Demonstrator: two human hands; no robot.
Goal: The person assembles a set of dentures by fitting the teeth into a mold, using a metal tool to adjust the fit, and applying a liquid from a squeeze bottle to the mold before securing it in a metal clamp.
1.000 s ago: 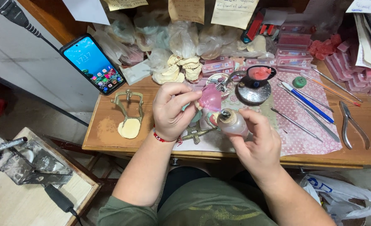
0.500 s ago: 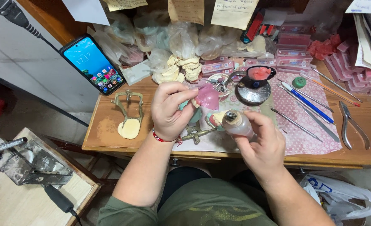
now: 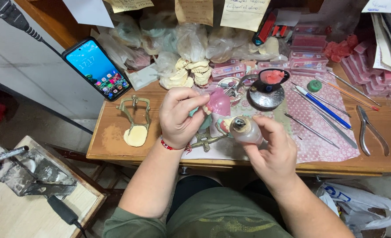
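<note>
head view, steeply down, close over workbench (image 3: pixel 116 128)

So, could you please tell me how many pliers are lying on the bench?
1: the pliers lie at the bench's right end, beside the patterned cloth. More could be hidden under the clutter at the back.

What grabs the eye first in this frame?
At the centre of the wooden workbench, the left hand pinches a pink wax plate, while the right hand holds a small frosted glass burner bottle beside it. Far left, a lit smartphone with a blue screen leans against the wall. On the right, blue-handled and metal instruments lie on a pink patterned cloth.
</note>
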